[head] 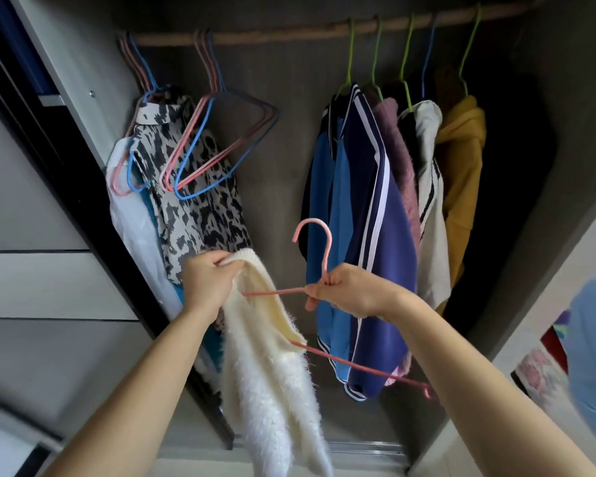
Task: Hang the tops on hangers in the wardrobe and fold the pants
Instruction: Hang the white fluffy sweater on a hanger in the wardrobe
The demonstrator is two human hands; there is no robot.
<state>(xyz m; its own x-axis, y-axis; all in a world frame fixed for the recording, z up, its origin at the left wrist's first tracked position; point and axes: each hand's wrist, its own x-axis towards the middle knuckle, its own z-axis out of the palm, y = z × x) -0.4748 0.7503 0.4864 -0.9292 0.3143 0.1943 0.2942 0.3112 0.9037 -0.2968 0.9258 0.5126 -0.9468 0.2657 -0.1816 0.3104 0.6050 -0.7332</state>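
Hanging is progressing: my left hand [205,282] is pinching the fluffy cream knit sweater [269,373] at seven o'clock, my right hand [346,290] is gripping the pink wire hanger [327,263]; next, the collar probably needs stretching over its four-o'clock end.

One camera only, worn on my head; it faces forward into the open wardrobe [283,166], with the wooden rail [289,34] curving along the top edge and the sliding-door track [365,449] at the bottom; the wide lens bows straight lines; my left hand [205,280] and right hand [348,290] sit close, mid-frame, near enough to show the fuzz on the white sweater [272,390] and the thin wire of the pink hanger [327,253].
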